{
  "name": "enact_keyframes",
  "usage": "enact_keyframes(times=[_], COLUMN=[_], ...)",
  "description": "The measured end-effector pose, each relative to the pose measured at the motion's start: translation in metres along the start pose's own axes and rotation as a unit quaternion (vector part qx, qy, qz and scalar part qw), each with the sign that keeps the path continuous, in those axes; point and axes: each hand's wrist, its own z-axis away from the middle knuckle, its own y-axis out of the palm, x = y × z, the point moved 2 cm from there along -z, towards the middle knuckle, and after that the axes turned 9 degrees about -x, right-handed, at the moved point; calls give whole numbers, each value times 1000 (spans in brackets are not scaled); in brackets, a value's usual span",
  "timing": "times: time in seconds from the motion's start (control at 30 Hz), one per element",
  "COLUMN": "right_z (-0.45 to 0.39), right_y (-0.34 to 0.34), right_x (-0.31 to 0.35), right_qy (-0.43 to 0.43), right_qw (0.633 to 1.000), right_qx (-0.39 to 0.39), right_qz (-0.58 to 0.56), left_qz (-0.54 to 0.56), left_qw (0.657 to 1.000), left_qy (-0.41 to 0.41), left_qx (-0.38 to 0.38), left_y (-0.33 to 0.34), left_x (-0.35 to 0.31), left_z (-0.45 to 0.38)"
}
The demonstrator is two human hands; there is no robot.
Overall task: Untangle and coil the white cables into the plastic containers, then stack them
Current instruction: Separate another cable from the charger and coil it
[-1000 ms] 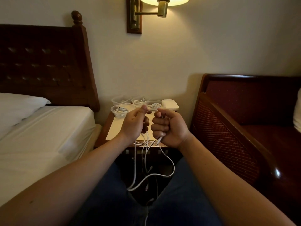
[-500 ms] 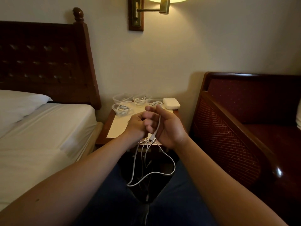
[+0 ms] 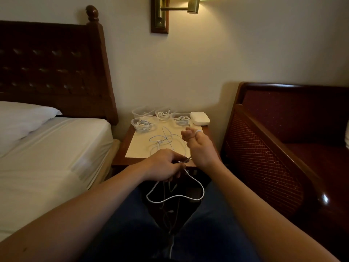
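A: Cables (image 3: 166, 142) first. We have one white tangle spread on the table (image 3: 120, 159), and strands from it run back over the near edge, through our hands, and drop into a loop (image 3: 175, 197) between our knees.

B: Hands?

A: Our left hand (image 3: 164, 167) is closed, pinching a strand near a plug end at the table edge. Our right hand (image 3: 200, 146) is raised with the fingers curled, and a turn of cable sits around one fingertip. Not a full fist, but it is holding that turn.

B: What could go wrong from here?

A: We judge the hanging loop is the risk. If we pull hard with the right hand, the slack below could cinch into a knot, or snag on the thin dark strands beside it. The turn could also slip off the fingertip and lose our start of a coil.

B: Which way does it run?

A: The long axis runs away from us, from the knees to the table middle. The plug by our left hand points right, toward the other hand.

B: Containers?

A: Four clear containers (image 3: 144, 124) at the back of the table. Three hold coils; the back left one looks empty, though we cannot be sure. A white box (image 3: 200, 118) sits beside them. Nothing is stacked yet.
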Motion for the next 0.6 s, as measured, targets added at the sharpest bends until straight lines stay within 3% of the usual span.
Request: enact_keyframes(times=[0.1, 0.2, 0.3, 0.37, 0.43, 0.5, 0.6], right_z=[0, -5, 4, 13, 20, 24, 23], right_y=[0, -4, -3, -1, 3, 7, 10], right_x=[-2, -9, -16, -18, -18, -10, 7], right_qy=[-89, -50, 87, 189, 274, 290, 270], right_qw=[959, 935, 965, 957, 895, 822, 773], right_qx=[28, 112, 182, 222, 305, 372, 359], right_qz=[269, 333, 170, 0, -175, -319, -448], left_qz=[-55, -123, -127, -89, -41, 24, 214], left_qw=[998, 987, 974, 968, 962, 960, 947], left_qy=[31, 79, 137, 158, 152, 137, 75], left_qx=[-15, -72, -126, -173, -225, -243, -229], left_y=[-11, -25, -33, -37, -42, -42, -28], left_x=[-6, -9, -7, -6, -4, -2, 0], left_z=[-2, -4, -6, -8, -10, -13, -12])
